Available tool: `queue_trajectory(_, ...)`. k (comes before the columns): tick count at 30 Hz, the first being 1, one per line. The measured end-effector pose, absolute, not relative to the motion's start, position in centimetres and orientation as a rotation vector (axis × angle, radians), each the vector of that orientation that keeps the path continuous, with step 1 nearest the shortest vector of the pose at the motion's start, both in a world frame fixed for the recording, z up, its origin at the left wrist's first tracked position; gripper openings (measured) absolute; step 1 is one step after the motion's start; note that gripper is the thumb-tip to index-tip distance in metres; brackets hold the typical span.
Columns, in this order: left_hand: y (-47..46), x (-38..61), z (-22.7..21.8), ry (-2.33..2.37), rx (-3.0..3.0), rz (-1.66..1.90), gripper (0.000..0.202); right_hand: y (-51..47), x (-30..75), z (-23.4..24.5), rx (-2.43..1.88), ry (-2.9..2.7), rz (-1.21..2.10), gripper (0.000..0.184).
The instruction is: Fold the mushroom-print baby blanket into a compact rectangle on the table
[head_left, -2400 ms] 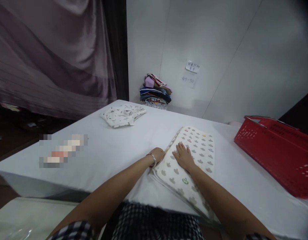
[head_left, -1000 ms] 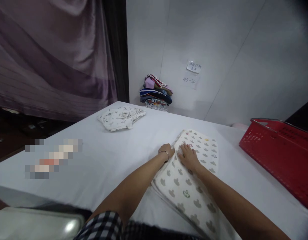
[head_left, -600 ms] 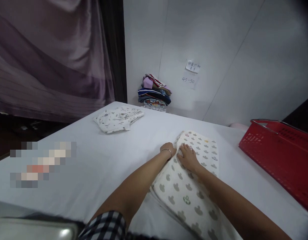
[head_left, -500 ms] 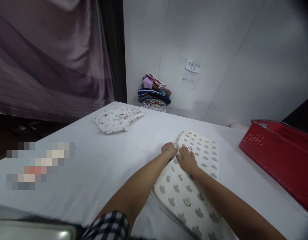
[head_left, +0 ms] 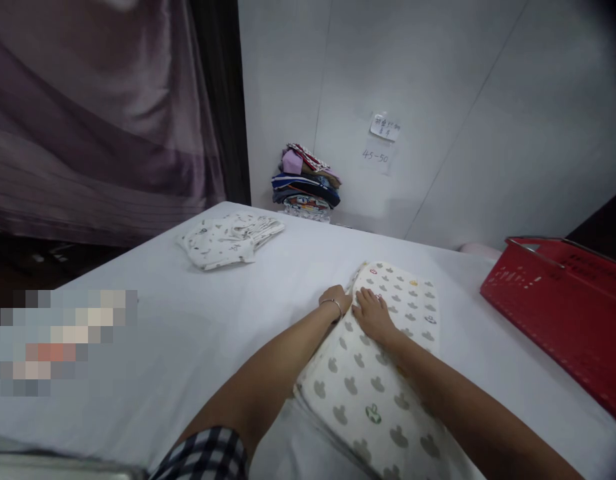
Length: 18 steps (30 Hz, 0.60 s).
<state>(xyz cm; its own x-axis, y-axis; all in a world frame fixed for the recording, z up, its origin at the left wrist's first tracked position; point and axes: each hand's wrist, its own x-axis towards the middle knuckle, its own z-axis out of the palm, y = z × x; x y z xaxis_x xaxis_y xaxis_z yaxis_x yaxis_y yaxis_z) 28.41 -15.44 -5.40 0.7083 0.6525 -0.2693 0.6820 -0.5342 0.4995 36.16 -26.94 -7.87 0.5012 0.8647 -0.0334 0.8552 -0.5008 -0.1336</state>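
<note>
A folded white cloth with grey leaf prints lies on the white table in front of me. My right hand rests flat on its upper left part with the fingers stretched out. My left hand, a thin bracelet on its wrist, is curled at the cloth's left edge; its fingertips are tucked against or under that edge and cannot be seen.
A small folded white printed garment lies at the far left of the table. A stack of colourful folded clothes stands against the back wall under two paper notes. A red plastic basket sits at the right. A blurred patch covers the left.
Both hands have slid a little farther up the cloth's left edge and stay together there. The view has shifted slightly, and the near end of the cloth has come closer.
</note>
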Motion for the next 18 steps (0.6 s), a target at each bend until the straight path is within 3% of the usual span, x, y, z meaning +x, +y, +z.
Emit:
queue_trajectory(4, -15.3, 29.3, -5.1, 0.994, 2.333, -0.081, 0.043, -26.1, 37.1, -7.1, -2.561, -1.508, 0.184, 0.044)
queue_trajectory(18, -15.1, 30.8, -6.1, 1.047, 2.249, 0.002, 0.041, -25.3, 37.3, -7.3, -2.589, -1.478, 0.179, 0.055)
